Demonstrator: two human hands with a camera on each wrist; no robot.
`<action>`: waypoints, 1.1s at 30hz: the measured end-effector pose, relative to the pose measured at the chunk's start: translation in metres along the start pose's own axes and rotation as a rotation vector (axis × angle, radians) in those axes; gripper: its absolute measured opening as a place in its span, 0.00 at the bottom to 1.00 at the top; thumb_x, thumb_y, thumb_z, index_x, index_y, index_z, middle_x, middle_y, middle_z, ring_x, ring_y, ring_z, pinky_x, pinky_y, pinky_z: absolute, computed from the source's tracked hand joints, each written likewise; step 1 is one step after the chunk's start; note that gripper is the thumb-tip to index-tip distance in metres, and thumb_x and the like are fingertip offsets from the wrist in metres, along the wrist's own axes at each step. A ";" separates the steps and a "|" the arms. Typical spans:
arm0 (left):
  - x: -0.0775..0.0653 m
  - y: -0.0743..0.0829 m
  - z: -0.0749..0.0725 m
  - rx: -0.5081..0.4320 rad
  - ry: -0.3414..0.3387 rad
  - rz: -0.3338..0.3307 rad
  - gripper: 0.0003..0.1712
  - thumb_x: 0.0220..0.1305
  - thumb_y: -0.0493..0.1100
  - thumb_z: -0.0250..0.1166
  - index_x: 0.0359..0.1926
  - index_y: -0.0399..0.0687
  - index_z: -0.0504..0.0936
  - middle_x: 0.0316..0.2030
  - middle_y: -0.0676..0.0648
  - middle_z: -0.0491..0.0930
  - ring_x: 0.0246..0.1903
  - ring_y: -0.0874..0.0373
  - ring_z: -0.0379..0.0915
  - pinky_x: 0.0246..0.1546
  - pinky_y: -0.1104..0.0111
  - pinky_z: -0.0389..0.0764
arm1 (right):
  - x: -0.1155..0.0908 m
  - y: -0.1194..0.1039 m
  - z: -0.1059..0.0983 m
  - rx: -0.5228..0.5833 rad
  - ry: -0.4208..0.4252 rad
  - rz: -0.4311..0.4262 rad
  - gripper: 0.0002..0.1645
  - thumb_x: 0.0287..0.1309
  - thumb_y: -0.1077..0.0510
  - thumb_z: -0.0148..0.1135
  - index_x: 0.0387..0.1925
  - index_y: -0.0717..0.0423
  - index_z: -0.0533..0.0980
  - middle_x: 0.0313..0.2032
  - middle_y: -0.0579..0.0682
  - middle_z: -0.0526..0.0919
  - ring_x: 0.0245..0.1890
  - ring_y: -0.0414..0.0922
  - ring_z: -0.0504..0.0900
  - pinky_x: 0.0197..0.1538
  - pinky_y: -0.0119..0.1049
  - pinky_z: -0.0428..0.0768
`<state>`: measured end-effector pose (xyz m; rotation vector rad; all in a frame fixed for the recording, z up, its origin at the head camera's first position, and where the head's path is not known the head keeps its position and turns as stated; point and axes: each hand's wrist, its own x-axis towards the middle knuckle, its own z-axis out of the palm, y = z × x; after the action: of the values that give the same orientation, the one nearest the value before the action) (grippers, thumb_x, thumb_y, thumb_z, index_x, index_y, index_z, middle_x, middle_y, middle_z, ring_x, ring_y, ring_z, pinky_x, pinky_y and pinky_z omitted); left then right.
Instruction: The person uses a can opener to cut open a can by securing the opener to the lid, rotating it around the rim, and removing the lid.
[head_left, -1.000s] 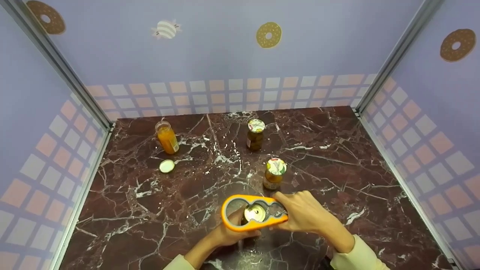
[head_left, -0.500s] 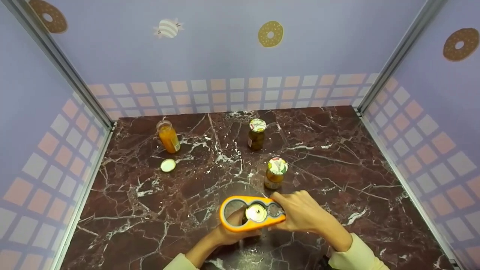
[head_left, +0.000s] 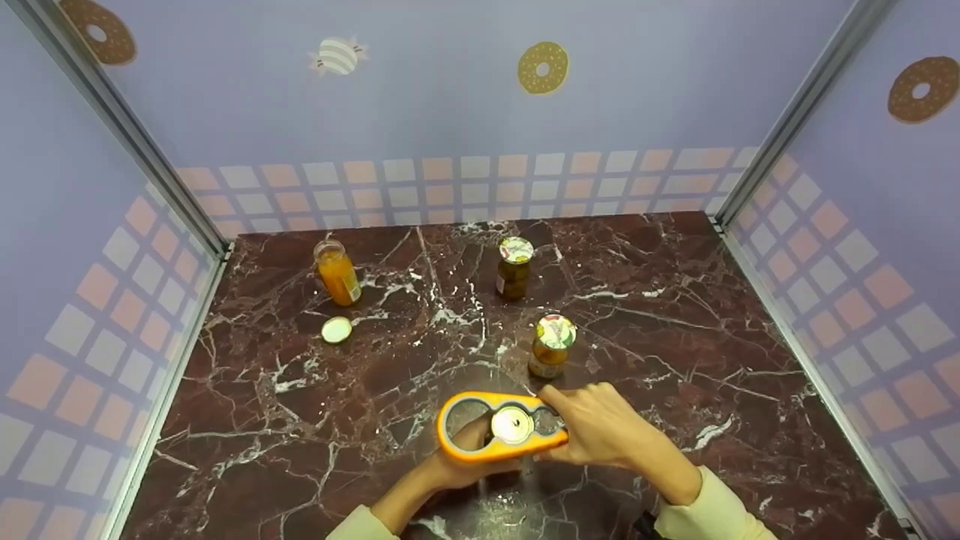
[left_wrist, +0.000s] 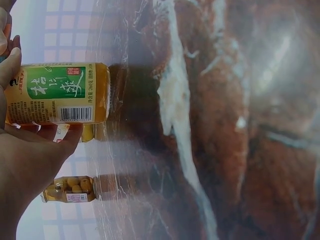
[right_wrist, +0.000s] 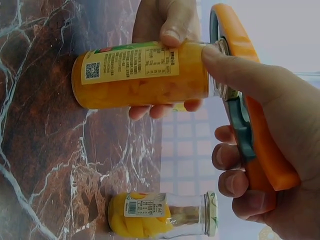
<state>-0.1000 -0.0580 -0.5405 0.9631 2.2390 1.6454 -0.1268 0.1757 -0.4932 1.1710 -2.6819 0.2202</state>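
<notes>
My left hand (head_left: 450,465) grips a glass jar of orange fruit (right_wrist: 145,75) around its body; its yellow and green label (left_wrist: 55,82) shows in the left wrist view. In my right hand (head_left: 600,427) is an orange and grey jar opener (head_left: 466,456), held by its handles, with the thumb reaching along the jar's neck. One of the opener's rounded notches encircles the gold lid (head_left: 512,425). The jar stands upright near the front of the table, its body mostly hidden beneath the opener in the head view.
A lidded jar of yellow fruit (head_left: 549,360) stands just beyond my right hand. Farther back is a jar of dark olive-coloured fruit (head_left: 513,281). To the left, an open orange jar (head_left: 339,281) has a loose lid (head_left: 336,330) before it on the marbled table (head_left: 247,420).
The opener and my right hand have shifted very slightly to the left around the lid. Both hands keep their hold, and the other jars stay where they were.
</notes>
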 end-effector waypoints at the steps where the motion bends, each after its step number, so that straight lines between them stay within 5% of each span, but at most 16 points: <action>1: 0.000 0.000 0.000 -0.001 0.003 0.006 0.36 0.55 0.42 0.69 0.63 0.40 0.65 0.57 0.49 0.71 0.57 0.58 0.66 0.59 0.65 0.65 | 0.000 -0.001 0.000 -0.006 -0.003 0.006 0.39 0.30 0.24 0.66 0.35 0.46 0.66 0.13 0.34 0.59 0.11 0.38 0.56 0.12 0.33 0.53; 13: -0.001 0.001 0.001 -0.028 0.008 -0.043 0.35 0.54 0.37 0.67 0.61 0.35 0.65 0.55 0.47 0.72 0.56 0.59 0.66 0.59 0.67 0.64 | 0.003 -0.010 -0.003 -0.073 -0.016 0.069 0.35 0.29 0.30 0.68 0.31 0.47 0.65 0.12 0.39 0.60 0.10 0.41 0.60 0.11 0.35 0.58; 20: 0.000 0.001 0.005 -0.145 0.039 -0.090 0.35 0.51 0.37 0.70 0.60 0.35 0.67 0.54 0.46 0.74 0.54 0.59 0.68 0.58 0.68 0.66 | 0.001 -0.014 -0.001 -0.075 -0.052 0.093 0.35 0.31 0.32 0.69 0.34 0.48 0.64 0.11 0.40 0.61 0.10 0.42 0.62 0.11 0.35 0.58; 28: 0.002 -0.003 0.014 -0.182 0.139 -0.046 0.37 0.46 0.36 0.74 0.57 0.34 0.69 0.51 0.45 0.76 0.52 0.58 0.71 0.57 0.68 0.68 | -0.001 -0.015 -0.001 -0.038 -0.076 0.119 0.31 0.30 0.42 0.71 0.32 0.49 0.63 0.10 0.40 0.60 0.09 0.41 0.59 0.11 0.34 0.57; 33: 0.001 -0.004 0.017 -0.200 0.114 -0.066 0.36 0.48 0.31 0.69 0.59 0.30 0.66 0.54 0.43 0.73 0.54 0.60 0.68 0.58 0.69 0.66 | -0.002 -0.016 -0.001 -0.022 -0.079 0.131 0.29 0.33 0.41 0.70 0.31 0.48 0.63 0.10 0.40 0.61 0.09 0.41 0.60 0.12 0.35 0.58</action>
<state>-0.0939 -0.0447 -0.5503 0.7563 2.0988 1.8948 -0.1141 0.1665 -0.4919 1.0189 -2.8252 0.1670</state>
